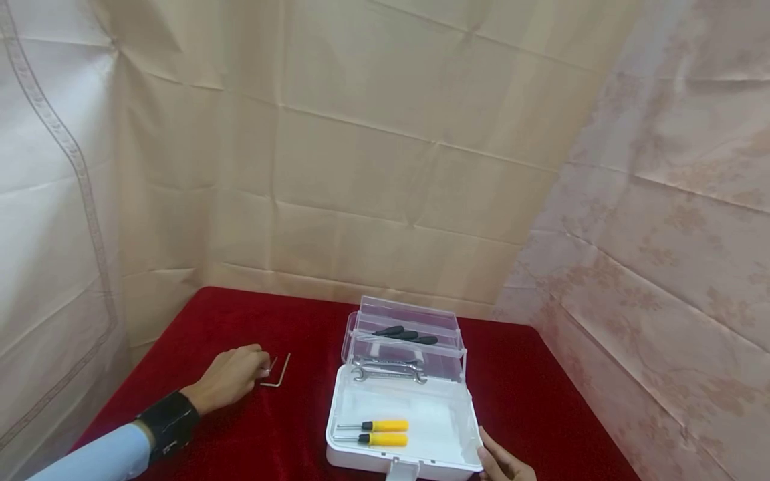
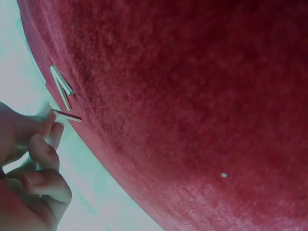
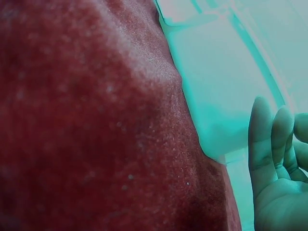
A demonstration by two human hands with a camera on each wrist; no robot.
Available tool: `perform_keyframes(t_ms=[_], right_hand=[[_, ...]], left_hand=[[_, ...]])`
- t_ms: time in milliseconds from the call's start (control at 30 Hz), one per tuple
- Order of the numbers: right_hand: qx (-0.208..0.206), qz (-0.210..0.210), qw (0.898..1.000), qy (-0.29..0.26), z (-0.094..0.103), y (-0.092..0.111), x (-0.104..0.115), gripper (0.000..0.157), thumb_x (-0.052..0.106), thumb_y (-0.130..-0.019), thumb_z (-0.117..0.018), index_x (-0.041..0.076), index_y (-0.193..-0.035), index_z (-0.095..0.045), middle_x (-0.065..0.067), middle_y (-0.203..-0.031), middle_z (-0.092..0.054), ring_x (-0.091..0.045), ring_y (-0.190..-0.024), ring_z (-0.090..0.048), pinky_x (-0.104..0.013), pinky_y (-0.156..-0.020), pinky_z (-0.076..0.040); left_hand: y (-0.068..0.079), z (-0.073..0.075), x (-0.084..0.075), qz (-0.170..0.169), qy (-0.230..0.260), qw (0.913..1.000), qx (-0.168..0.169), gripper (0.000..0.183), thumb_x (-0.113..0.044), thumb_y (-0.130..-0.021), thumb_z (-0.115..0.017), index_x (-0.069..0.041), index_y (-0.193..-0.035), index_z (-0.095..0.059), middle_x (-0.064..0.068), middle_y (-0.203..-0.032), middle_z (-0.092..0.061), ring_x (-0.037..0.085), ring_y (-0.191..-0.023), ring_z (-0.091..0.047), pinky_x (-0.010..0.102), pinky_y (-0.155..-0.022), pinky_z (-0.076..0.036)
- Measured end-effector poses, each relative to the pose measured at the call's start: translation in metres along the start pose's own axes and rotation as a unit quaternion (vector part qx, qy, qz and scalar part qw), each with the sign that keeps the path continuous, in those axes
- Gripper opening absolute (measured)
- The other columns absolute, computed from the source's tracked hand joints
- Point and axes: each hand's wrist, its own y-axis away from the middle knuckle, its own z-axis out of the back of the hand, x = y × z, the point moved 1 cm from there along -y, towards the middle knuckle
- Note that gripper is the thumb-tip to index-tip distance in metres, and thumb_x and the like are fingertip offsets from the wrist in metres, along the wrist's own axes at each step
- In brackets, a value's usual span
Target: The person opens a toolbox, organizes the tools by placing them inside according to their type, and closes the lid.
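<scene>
At the left of the head view, my left hand (image 1: 234, 375) is low over the red cloth. Its thumb and fingertips pinch a thin metal hex key (image 2: 67, 115), whose free end sticks out. Just right of that hand lies a second, L-shaped hex key (image 1: 281, 375) on the cloth. My right hand (image 1: 504, 461) touches the right front corner of an opened white toolbox (image 1: 421, 399), its fingers mostly straight in the right wrist view. Two yellow-handled screwdrivers (image 1: 388, 439) lie inside the box.
The transparent lid (image 1: 409, 310) is tipped back behind the box. Dark-handled tools (image 1: 406, 335) lie in the lid side, with wrenches (image 1: 390, 376) at the hinge edge. A white latch (image 1: 403, 469) juts forward. Beige curtains (image 1: 385, 167) stand behind the red-covered table (image 1: 289, 314).
</scene>
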Motion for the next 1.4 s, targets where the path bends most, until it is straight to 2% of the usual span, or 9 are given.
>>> perform_keyframes(t_ms=[100,333,467,800,1000,1133,1400], right_hand=[[-0.001,0.0,1.0,0.001,0.0,-0.001,-0.001,0.08,0.045,-0.083,-0.081,-0.001,-0.143,-0.055,-0.01,-0.084,-0.068,-0.019,-0.07,-0.059,-0.028,-0.055,-0.051],[-0.006,0.003,1.0,0.013,0.002,-0.001,-0.002,0.069,0.037,-0.089,-0.078,-0.001,-0.142,-0.056,-0.01,-0.092,-0.071,-0.019,-0.072,-0.061,-0.028,-0.057,-0.052],[-0.004,0.0,1.0,0.009,0.003,-0.001,-0.002,0.071,0.039,-0.089,-0.079,-0.001,-0.142,-0.055,-0.01,-0.089,-0.07,-0.019,-0.072,-0.06,-0.028,-0.057,-0.052],[0.014,-0.011,1.0,-0.014,0.003,-0.001,0.0,0.079,0.043,-0.084,-0.082,0.0,-0.144,-0.054,-0.01,-0.082,-0.066,-0.019,-0.067,-0.057,-0.026,-0.053,-0.049],[0.016,-0.008,1.0,-0.016,0.002,-0.003,-0.001,0.073,0.037,-0.087,-0.08,0.0,-0.144,-0.054,-0.01,-0.082,-0.067,-0.019,-0.067,-0.058,-0.026,-0.053,-0.048],[0.01,-0.005,1.0,0.001,0.003,-0.004,-0.003,0.077,0.044,-0.086,-0.081,-0.002,-0.143,-0.054,-0.01,-0.087,-0.069,-0.019,-0.07,-0.059,-0.027,-0.055,-0.05],[-0.004,0.007,1.0,-0.001,0.002,-0.002,-0.003,0.08,0.047,-0.082,-0.083,-0.002,-0.14,-0.057,-0.011,-0.094,-0.072,-0.02,-0.071,-0.061,-0.027,-0.059,-0.053]], left_hand=[[0.001,0.002,-0.001,0.005,-0.014,0.9998,-0.015,0.017,-0.002,-0.086,-0.079,-0.017,-0.083,-0.072,-0.011,-0.08,-0.055,0.001,-0.067,-0.049,0.022,-0.058,-0.045],[-0.001,0.01,-0.003,-0.002,0.014,0.9979,-0.063,0.019,0.001,-0.083,-0.081,-0.016,-0.088,-0.076,-0.012,-0.08,-0.057,-0.001,-0.067,-0.051,0.022,-0.057,-0.044],[-0.002,0.01,-0.004,-0.012,0.015,0.9956,-0.092,0.02,0.002,-0.081,-0.082,-0.016,-0.089,-0.076,-0.012,-0.082,-0.059,0.0,-0.069,-0.055,0.022,-0.057,-0.044],[-0.004,0.008,-0.009,-0.035,0.006,0.9896,-0.14,0.021,-0.001,-0.079,-0.086,-0.017,-0.09,-0.077,-0.012,-0.083,-0.061,0.004,-0.072,-0.062,0.023,-0.058,-0.048],[-0.008,0.007,-0.012,-0.044,0.016,0.9872,-0.152,0.017,-0.003,-0.08,-0.086,-0.015,-0.09,-0.079,-0.013,-0.082,-0.061,0.001,-0.071,-0.058,0.021,-0.059,-0.048],[-0.01,0.008,-0.014,-0.047,0.025,0.9865,-0.155,0.014,-0.007,-0.083,-0.085,-0.015,-0.094,-0.081,-0.013,-0.083,-0.061,0.001,-0.072,-0.053,0.02,-0.061,-0.049],[-0.017,0.011,-0.018,-0.056,0.026,0.984,-0.167,0.014,-0.009,-0.084,-0.085,-0.014,-0.097,-0.081,-0.011,-0.084,-0.062,0.003,-0.074,-0.054,0.021,-0.062,-0.051]])
